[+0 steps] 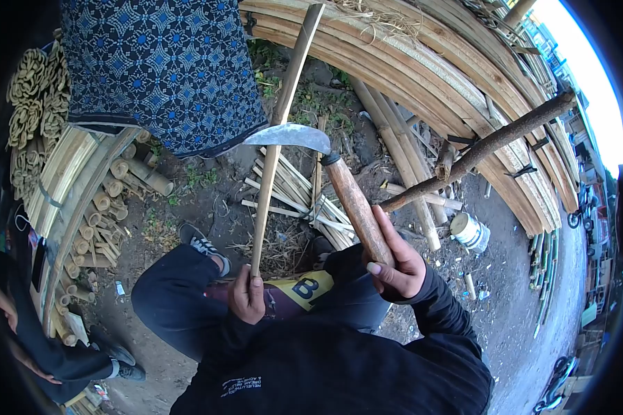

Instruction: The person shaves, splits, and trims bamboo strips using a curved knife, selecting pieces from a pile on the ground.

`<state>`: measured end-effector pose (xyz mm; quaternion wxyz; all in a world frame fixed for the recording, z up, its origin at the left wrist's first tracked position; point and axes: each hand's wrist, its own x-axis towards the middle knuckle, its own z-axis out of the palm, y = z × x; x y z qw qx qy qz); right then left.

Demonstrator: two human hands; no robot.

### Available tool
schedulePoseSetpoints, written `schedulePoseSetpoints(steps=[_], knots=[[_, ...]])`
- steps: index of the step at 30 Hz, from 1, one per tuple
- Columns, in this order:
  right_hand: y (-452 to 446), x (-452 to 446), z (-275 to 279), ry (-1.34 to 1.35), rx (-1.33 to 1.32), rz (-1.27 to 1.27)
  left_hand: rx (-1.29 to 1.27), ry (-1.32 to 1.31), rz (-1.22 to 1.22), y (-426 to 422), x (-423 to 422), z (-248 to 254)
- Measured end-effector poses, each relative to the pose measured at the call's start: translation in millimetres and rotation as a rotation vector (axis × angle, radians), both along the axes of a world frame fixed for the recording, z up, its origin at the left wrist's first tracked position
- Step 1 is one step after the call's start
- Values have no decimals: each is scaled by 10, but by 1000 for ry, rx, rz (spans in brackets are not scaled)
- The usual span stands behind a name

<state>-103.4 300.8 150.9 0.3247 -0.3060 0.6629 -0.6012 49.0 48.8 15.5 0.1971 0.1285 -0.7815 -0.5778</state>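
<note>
My left hand (pixel 246 296) is closed around the lower end of a long bamboo strip (pixel 268 173), which slants up and away from me. In my right hand (pixel 400 261) is the wooden handle of a curved sickle knife (pixel 357 206), its blade pointing left. The blade lies across the strip about midway up; whether it cuts into it I cannot tell. Between my knees, beyond my hands, a bundle of thin split bamboo sticks (pixel 304 196) lies on the ground.
Long planks (pixel 422 72) are stacked at the back right, with a dark branch (pixel 477 152) jutting before them. Cut bamboo poles (pixel 93 232) are piled at left, below a blue patterned cloth (pixel 163 69). A white bucket (pixel 467 230) lies right; another person (pixel 45 346) sits at left.
</note>
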Motion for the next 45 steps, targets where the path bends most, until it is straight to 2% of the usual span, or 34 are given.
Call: schedulePoseSetpoints(steps=[3, 6, 11, 13, 15, 16, 17, 19, 21, 22, 23, 25, 26, 27, 29, 31, 37, 42, 45], knots=[[-30, 14, 48, -38, -27, 1, -22, 33, 17, 29, 20, 0], [-44, -75, 168, 185, 78, -16, -7, 46, 16, 28, 37, -20], [-134, -62, 184, 146, 75, 18, -35, 41, 12, -30, 17, 18], [-272, 18, 230, 8, -143, -295, -94, 54, 4, 59, 34, -77], [-274, -6, 274, -10, -160, -350, -163, 67, -10, 77, 50, -104], [-201, -60, 257, 226, -27, -64, -74, 59, 13, 59, 35, -101], [-196, -74, 238, 290, 13, 27, 15, 52, 35, 41, 24, -100], [-201, -100, 215, 421, 73, 208, -18, 41, 21, 1, 23, -87], [-230, -78, 305, 48, 17, -159, -46, 10, -3, 44, 38, -77], [-269, -59, 326, -20, -41, -232, -47, 10, -7, 61, 35, -82], [-227, -65, 306, -16, -46, -233, -31, 21, 9, 72, 26, -92], [-163, -97, 292, 202, 128, 23, -20, 43, 30, 47, 12, -114], [-150, -117, 346, 102, 125, -8, -37, 36, 14, 28, 32, -136], [-190, -152, 402, 171, 88, -133, -48, 21, -5, 34, 57, -159], [-245, -175, 466, 72, -18, -253, -16, -7, -10, 93, 82, -179], [-204, -158, 486, 153, 94, -41, -7, -4, -9, 58, 32, -159], [-233, -222, 620, 30, 91, -253, -110, 83, 114, 116, 42, -287], [-211, -277, 649, 35, 167, -254, -44, -51, 38, 131, 18, -178], [-231, -306, 532, 211, 87, -145, -148, 15, 67, 118, -6, -250]])
